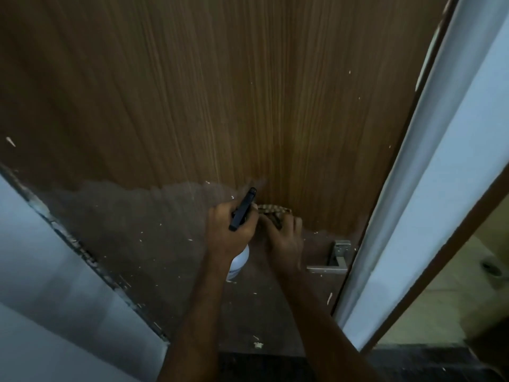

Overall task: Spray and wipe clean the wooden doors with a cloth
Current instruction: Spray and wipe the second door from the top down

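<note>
Both bare forearms reach up and forward from the bottom of the view, the hands side by side and nearly touching against the brown wood-grain door (248, 92). The left hand (230, 230) is wrapped around the neck of a white plastic spray bottle with a black trigger head (243, 209); the black nozzle tilts up toward the panel, while the pale rounded body hangs below the wrist. The right hand (283, 238) lies with its back to the camera, fingers curled over a bunched brown-and-beige patterned cloth (274, 210) and pressing it to the door just right of the nozzle. The door shows fine vertical streaks of grain — glossy and warm above the hands, duller and greyish below a wavy edge at hand height, with small pale flecks scattered over it. Just beside the right wrist sits a square brushed-metal lever handle (334, 259) near the door's edge. A pale blue-white frame (429, 188) runs diagonally along that edge, and a pale wall (55, 271) flanks the left.
</note>
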A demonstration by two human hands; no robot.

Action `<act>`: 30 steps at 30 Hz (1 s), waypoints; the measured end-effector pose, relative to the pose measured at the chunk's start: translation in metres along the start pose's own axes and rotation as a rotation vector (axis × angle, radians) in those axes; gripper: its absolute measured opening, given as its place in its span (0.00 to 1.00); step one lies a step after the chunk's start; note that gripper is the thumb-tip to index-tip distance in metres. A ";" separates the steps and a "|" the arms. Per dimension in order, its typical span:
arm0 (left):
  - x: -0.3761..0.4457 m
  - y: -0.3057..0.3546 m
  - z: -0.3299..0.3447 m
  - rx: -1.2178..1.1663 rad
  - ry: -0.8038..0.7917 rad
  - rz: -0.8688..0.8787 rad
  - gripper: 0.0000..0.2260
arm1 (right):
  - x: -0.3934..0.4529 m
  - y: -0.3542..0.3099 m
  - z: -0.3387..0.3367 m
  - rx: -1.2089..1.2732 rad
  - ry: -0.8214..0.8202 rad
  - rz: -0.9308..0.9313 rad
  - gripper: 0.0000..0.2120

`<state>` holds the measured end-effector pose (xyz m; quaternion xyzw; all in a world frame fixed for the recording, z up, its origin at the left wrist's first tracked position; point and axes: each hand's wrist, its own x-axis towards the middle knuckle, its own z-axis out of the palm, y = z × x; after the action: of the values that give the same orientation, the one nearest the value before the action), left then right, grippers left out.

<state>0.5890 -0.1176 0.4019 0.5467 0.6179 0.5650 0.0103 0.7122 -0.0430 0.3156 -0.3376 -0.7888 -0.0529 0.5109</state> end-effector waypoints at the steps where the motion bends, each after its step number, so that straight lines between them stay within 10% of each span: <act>1: 0.002 -0.001 -0.003 0.018 -0.005 0.012 0.20 | 0.008 -0.005 -0.001 0.013 0.002 0.014 0.22; 7: 0.003 -0.019 -0.023 0.174 -0.026 0.080 0.18 | 0.092 -0.043 -0.004 0.054 0.355 0.180 0.13; 13: 0.003 -0.039 -0.047 0.158 -0.009 0.057 0.18 | 0.006 -0.040 0.028 0.040 0.016 -0.012 0.28; 20: -0.004 -0.058 -0.067 0.187 0.006 -0.034 0.20 | 0.091 -0.083 0.020 0.077 0.318 0.175 0.19; 26: -0.002 -0.063 -0.087 0.162 0.001 -0.020 0.17 | -0.008 -0.074 0.057 -0.032 -0.028 -0.032 0.21; 30: 0.003 -0.070 -0.099 0.159 0.011 -0.023 0.19 | 0.043 -0.103 0.044 0.010 0.143 0.072 0.16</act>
<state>0.4787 -0.1668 0.3895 0.5356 0.6669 0.5172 -0.0301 0.6070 -0.0828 0.3580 -0.3586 -0.7379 -0.0546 0.5692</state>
